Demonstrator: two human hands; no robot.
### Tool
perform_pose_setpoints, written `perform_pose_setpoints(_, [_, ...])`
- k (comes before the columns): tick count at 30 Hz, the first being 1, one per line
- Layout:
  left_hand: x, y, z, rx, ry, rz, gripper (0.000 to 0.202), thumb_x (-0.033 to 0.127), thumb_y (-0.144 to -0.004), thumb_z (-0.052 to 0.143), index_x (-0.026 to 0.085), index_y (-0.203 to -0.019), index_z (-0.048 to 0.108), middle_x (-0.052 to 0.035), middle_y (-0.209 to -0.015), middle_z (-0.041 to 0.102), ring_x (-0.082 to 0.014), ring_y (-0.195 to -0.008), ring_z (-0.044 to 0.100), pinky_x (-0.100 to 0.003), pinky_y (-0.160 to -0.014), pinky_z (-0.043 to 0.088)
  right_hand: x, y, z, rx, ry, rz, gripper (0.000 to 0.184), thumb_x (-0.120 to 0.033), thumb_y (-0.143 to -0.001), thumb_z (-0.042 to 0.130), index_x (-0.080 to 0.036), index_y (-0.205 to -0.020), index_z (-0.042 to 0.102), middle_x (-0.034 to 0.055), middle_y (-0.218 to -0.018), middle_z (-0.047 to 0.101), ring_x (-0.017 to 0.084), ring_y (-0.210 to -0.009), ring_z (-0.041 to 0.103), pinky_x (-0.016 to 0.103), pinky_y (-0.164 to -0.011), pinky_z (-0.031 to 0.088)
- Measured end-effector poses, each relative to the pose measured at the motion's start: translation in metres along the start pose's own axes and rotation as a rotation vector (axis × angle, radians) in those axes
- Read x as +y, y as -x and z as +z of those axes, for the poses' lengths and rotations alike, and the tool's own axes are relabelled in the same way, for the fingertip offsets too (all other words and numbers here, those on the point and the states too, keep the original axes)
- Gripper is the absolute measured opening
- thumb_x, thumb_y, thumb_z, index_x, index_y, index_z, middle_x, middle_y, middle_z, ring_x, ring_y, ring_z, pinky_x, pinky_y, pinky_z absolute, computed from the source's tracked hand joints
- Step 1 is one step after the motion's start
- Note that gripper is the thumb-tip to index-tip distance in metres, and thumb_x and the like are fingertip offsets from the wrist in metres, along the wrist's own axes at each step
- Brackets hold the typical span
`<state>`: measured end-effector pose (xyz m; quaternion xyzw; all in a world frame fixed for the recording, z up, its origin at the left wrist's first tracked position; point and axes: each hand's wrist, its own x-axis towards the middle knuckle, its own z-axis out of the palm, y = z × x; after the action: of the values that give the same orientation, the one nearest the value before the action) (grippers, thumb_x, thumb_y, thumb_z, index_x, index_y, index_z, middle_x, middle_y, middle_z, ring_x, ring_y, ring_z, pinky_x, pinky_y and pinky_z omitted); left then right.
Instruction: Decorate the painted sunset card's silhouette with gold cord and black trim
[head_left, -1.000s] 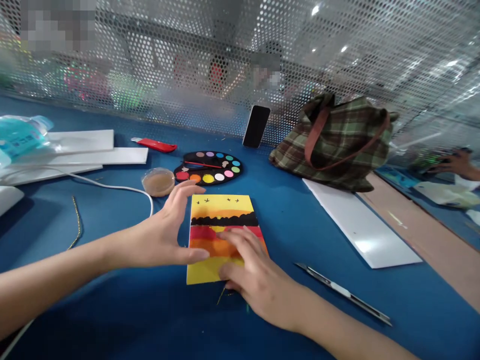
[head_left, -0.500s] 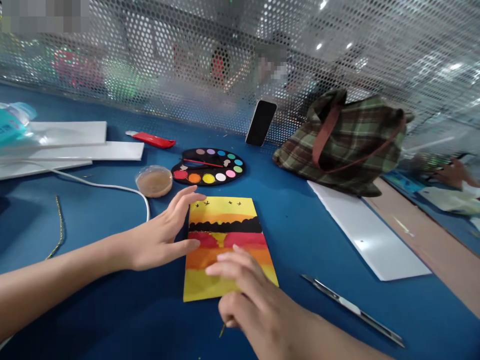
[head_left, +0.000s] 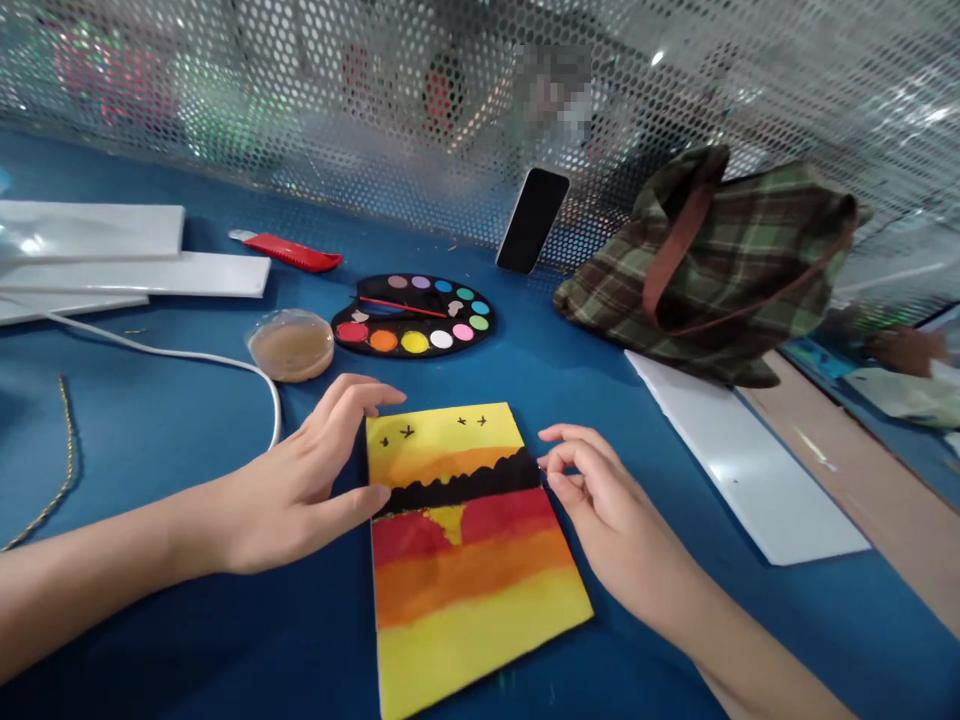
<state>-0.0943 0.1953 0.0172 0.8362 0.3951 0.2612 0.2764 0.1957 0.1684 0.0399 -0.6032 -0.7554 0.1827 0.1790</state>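
Note:
A painted panel (head_left: pixel 480 570) in yellow, orange, red and black lies on the blue table, with small black bird marks near its far edge. My left hand (head_left: pixel 315 480) is open at the panel's left side, thumb and fingers spread, its thumb tip over the left edge. Close against the right edge, my right hand (head_left: pixel 600 490) has its thumb and fingertips drawn together in a pinch. What sits between those fingertips, if anything, is too small to make out.
Beyond the panel are a paint palette (head_left: pixel 416 342) with a brush, a cup of cloudy water (head_left: pixel 291 346), a red cutter (head_left: pixel 292 252) and a phone (head_left: pixel 533 220). At right, a plaid bag (head_left: pixel 735 270) overlaps a white board (head_left: pixel 757 480). A white cable (head_left: pixel 187 353) runs left.
My right hand has moved from above the panel's lower part to its right edge, fingers now pinched. The panel looks nearer and slightly turned. The view has shifted, and the slim knife is out of sight.

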Motion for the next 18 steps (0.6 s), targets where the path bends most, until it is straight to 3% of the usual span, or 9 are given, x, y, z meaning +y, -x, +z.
perform_pose_setpoints(4, [0.002,0.006,0.005,0.024,-0.117,0.018,0.045,0.035,-0.087,0.048,0.028,-0.129,0.032,-0.0087,-0.126,0.039,-0.0295,-0.114,0.047,-0.043,-0.092,0.045,-0.009,0.0,-0.002,0.067,0.116,-0.209,0.016,-0.012,-0.091,0.038,-0.022,-0.079,0.04,0.0052,-0.098,0.05,0.015,-0.088,0.055,0.031,-0.078,0.049])
perform_pose_setpoints(7, [0.005,0.008,0.009,0.093,-0.251,0.132,0.045,0.03,-0.083,0.051,0.024,-0.126,0.038,-0.0109,-0.121,0.042,-0.0311,-0.11,0.045,-0.049,-0.092,0.04,-0.018,0.0,-0.003,0.064,0.171,-0.356,0.02,-0.005,-0.09,0.039,-0.022,-0.079,0.039,0.0028,-0.087,0.049,0.015,-0.084,0.051,0.029,-0.074,0.044])
perform_pose_setpoints(12, [0.009,0.007,0.012,0.107,-0.356,0.419,0.039,0.02,-0.076,0.05,0.023,-0.115,0.05,-0.0102,-0.11,0.051,-0.0288,-0.102,0.047,-0.052,-0.094,0.036,-0.033,-0.001,-0.003,-0.081,0.178,-0.426,0.021,-0.001,-0.089,0.039,-0.02,-0.081,0.042,0.0018,-0.083,0.05,0.015,-0.08,0.044,0.029,-0.073,0.038])
perform_pose_setpoints(18, [0.009,0.005,0.008,0.033,-0.343,0.546,0.035,0.021,-0.074,0.051,0.023,-0.108,0.057,-0.009,-0.107,0.056,-0.0287,-0.102,0.049,-0.053,-0.098,0.03,-0.048,-0.015,0.007,-0.196,0.31,-0.567,0.022,0.002,-0.086,0.037,-0.016,-0.079,0.047,0.0048,-0.083,0.05,0.018,-0.08,0.042,0.032,-0.074,0.033])
